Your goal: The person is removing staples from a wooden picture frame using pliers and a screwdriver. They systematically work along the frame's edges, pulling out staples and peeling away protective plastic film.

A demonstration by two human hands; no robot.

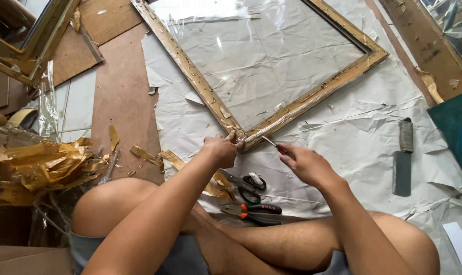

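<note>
Frame corner (241, 138) at twelve o'clock is pinched by left hand (221, 149); right hand (305, 164) grips a screwdriver (272, 144). Its tip could slip and gouge the wood

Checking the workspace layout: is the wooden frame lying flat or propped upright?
Flat: the wooden frame lies on crumpled paper, corner near both hands.

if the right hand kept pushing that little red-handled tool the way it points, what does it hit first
The right hand aims the red-handled tool up and to the left, at the near corner of the wooden frame, beside the left hand. The frame corner probably comes first; the tip already looks at or nearly on it.
</note>
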